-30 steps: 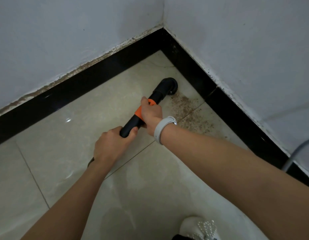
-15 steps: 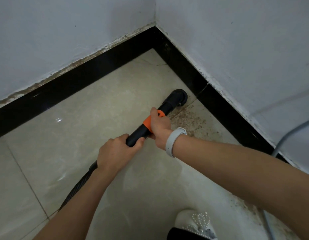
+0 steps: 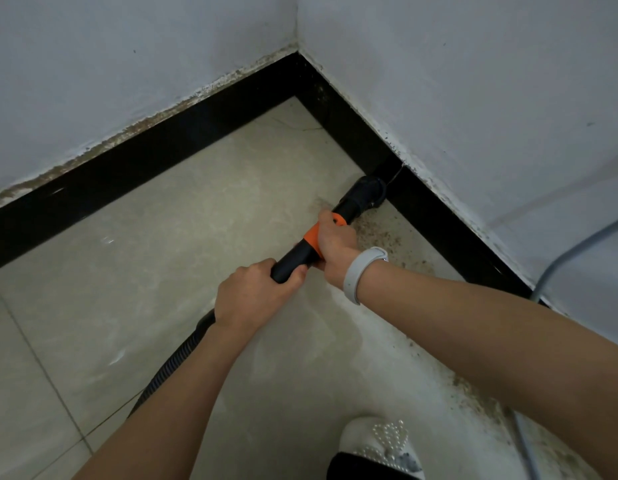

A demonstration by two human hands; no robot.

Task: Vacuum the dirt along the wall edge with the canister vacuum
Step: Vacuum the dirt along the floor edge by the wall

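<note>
Gripping the vacuum wand with both hands, the person has the left hand curled round the black tube at its rear end, where the ribbed hose begins, and the right hand wrapped over the orange collar nearer the head; a pale wristband sits on that right wrist. The wand looks like rigid plastic, light enough to steer with the wrists, and a two-point hold of this kind should give good leverage for pressing the nozzle down and sliding it sideways. Smooth black plastic may slip in a sweaty palm, so the collar, with its raised edge, seems the surer place to hold. The hose behind looks soft and springy and will probably tug back a little as the wand travels. The nozzle rests on the tiled floor, touching or just beside the black skirting of the right-hand wall. Brown dirt lies scattered along that edge just behind the nozzle, with more nearer the white beaded shoe. A grey cable runs down the wall. No brand, label or writing can be read anywhere.
</note>
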